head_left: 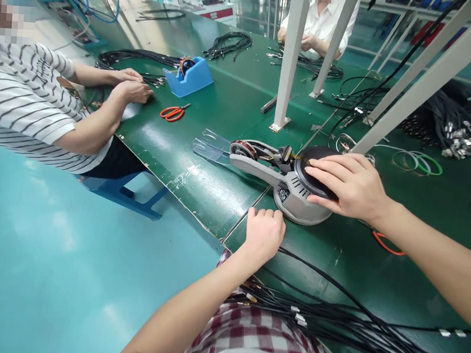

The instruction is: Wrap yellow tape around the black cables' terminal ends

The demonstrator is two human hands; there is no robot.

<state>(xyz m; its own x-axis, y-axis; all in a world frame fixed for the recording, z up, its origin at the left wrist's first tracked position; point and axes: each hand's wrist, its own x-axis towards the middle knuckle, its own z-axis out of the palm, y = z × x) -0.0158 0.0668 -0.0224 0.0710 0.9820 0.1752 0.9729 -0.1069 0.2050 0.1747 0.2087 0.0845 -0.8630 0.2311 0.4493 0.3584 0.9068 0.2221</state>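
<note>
A grey tape dispenser machine [286,193] with a round black top sits near the front edge of the green table [224,106]. My right hand [350,184] lies on its black disc with the fingers spread flat. My left hand [264,233] is curled into a fist at the table edge, just below the dispenser; whether anything is inside it is hidden. A bundle of black cables [342,318] runs across the table beneath my forearms toward my lap.
A person in a striped shirt [34,108] works at the left, near a blue tape holder [189,76] and orange scissors [173,113]. Another person in white [322,26] sits at the far side. White frame posts [290,62] stand mid-table; cable piles [444,124] lie right.
</note>
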